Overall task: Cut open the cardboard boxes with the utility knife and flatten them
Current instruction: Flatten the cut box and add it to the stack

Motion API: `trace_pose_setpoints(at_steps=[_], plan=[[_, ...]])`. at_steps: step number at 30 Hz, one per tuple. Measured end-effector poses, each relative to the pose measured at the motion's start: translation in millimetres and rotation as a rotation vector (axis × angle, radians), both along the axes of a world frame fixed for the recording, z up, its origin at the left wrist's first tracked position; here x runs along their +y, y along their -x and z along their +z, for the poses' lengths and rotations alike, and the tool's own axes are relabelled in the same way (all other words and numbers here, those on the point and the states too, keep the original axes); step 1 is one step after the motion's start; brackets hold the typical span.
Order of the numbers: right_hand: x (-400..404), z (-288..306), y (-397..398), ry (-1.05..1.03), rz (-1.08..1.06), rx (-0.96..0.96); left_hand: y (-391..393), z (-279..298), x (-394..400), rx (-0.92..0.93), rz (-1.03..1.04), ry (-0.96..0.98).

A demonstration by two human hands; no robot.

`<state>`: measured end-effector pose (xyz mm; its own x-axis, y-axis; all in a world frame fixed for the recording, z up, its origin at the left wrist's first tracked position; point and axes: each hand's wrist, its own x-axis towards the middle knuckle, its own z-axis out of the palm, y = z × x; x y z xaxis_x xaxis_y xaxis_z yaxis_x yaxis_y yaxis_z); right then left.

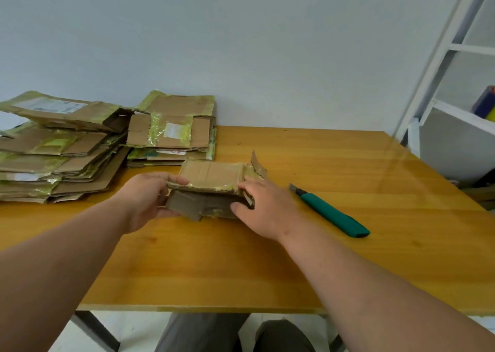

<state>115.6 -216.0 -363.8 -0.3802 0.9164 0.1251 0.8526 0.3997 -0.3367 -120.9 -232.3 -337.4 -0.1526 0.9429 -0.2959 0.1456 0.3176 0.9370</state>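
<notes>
- Box sits mid-table, between both hands, partly collapsed; top panel lifted, tape along its front edge, one flap sticking up at the far right corner.
- Knife lies on the table just right of the right hand, untouched; blade tip appears to show at its far end.
- Risk: if the blade is out, a right-hand sweep while flattening could catch it. Cause: knife parked close to the working hand.
- Risk: leftover tape may keep the panels from folding flat, so the box springs back or tears. Cause: seams not fully cut.
- Risk: box could slide toward the flat stacks under uneven pressure.
- Left hand: fingers curled round the box's left end, thumb on the top panel's edge, gripping.
- Right hand: fingers fairly straight over the right end, thumb against the front face; pressing more than gripping.
</notes>
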Motion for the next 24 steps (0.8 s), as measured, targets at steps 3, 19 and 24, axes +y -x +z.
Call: trace_pose_setpoints(at_steps=[3,19,24], plan=[[-4,-10,5,0.151,0.041,-0.108,6,-2,-4,0.142,0.007,0.088],[16,-6,19,0.048,-0.019,-0.131,-48,-19,34,1.320,-0.758,0.015],[29,-10,16,0.047,-0.038,-0.087,-43,-15,42,1.282,-0.759,0.064]])
